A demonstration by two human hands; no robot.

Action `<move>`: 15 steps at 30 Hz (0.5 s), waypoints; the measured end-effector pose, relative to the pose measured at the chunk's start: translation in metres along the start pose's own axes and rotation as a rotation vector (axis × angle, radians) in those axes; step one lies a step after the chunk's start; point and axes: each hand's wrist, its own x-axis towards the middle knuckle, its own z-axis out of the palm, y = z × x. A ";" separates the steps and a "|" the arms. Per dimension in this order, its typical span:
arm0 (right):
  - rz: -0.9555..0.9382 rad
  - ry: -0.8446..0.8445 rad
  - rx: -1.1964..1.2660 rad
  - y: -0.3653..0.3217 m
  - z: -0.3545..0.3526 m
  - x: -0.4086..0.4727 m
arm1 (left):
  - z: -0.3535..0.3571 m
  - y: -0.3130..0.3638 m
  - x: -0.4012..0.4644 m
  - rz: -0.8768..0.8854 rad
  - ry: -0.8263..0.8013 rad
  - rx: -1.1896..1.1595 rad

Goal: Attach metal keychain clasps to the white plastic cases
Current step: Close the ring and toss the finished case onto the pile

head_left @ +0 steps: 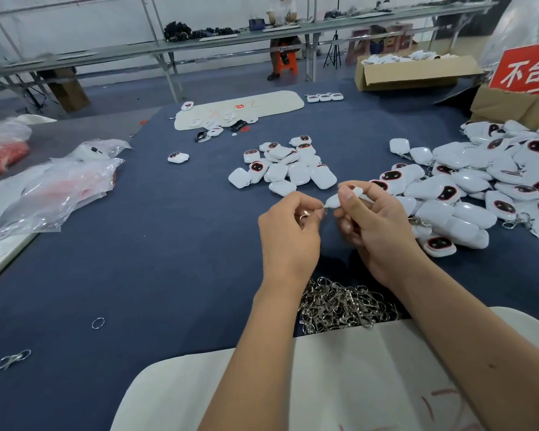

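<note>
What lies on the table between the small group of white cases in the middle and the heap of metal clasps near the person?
In the head view, the two hands: the left hand pinches a clasp, the right hand grips a white case.

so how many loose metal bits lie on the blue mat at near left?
2: a small round metal split ring and nearer the mat's edge a silver metal keychain clasp.

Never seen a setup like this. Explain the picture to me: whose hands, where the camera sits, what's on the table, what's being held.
No machine here: a person works bare-handed, filmed by a camera on their head looking down. The right hand grips a white plastic case; the left hand pinches a metal clasp against its edge. On the blue table lie a heap of spare clasps near the body, a small pile of cases ahead, and a larger pile to the right, some with rings already on.
</note>
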 end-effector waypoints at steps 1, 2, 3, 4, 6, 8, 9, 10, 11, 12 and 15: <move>0.000 -0.004 0.031 0.000 0.000 0.001 | 0.002 0.001 0.000 -0.070 0.019 -0.052; 0.001 -0.011 0.062 -0.001 0.000 0.001 | 0.003 0.002 0.001 -0.131 0.016 -0.110; 0.003 -0.021 0.092 -0.001 0.000 0.002 | 0.004 0.003 0.001 -0.179 -0.003 -0.167; 0.006 -0.034 0.118 -0.002 0.000 0.002 | 0.005 0.004 0.001 -0.214 -0.026 -0.217; 0.018 -0.058 0.159 -0.002 -0.001 0.002 | 0.006 0.006 0.001 -0.258 -0.054 -0.314; 0.026 -0.079 0.159 -0.001 -0.001 0.002 | 0.005 0.009 0.001 -0.278 -0.038 -0.409; 0.028 -0.080 0.147 -0.001 -0.001 0.002 | 0.005 0.010 0.001 -0.284 -0.016 -0.443; 0.030 -0.077 0.130 -0.001 0.000 0.001 | 0.004 0.010 0.002 -0.284 0.005 -0.458; 0.031 -0.075 0.115 -0.001 0.001 0.001 | 0.003 0.009 0.003 -0.276 0.021 -0.451; 0.032 -0.074 0.101 0.000 0.001 0.001 | 0.003 0.008 0.004 -0.260 0.031 -0.424; 0.034 -0.075 0.066 0.000 0.002 0.000 | 0.002 0.006 0.003 -0.187 0.050 -0.269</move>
